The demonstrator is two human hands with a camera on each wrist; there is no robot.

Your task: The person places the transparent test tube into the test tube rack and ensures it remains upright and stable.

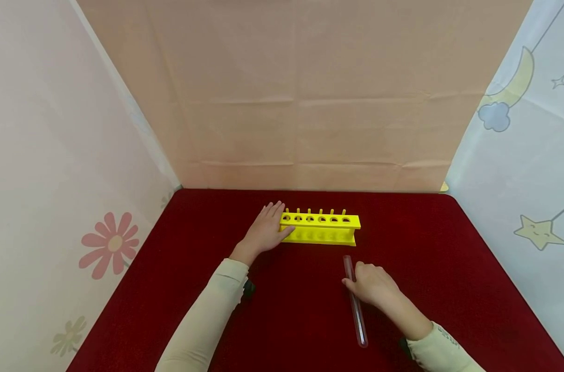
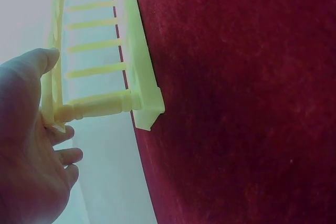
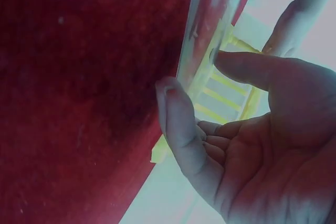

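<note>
From the head view I see my left hand [image 1: 264,231] flat against the left end of the yellow plastic test-tube rack [image 1: 320,228] on the red cloth worktop [image 1: 449,268], fingers straight; my right hand [image 1: 374,283] rests on a clear glass test tube [image 1: 356,305] lying just before the rack; the right wrist view alone shows thumb and forefinger [image 3: 176,114] pinching that tube.
</note>
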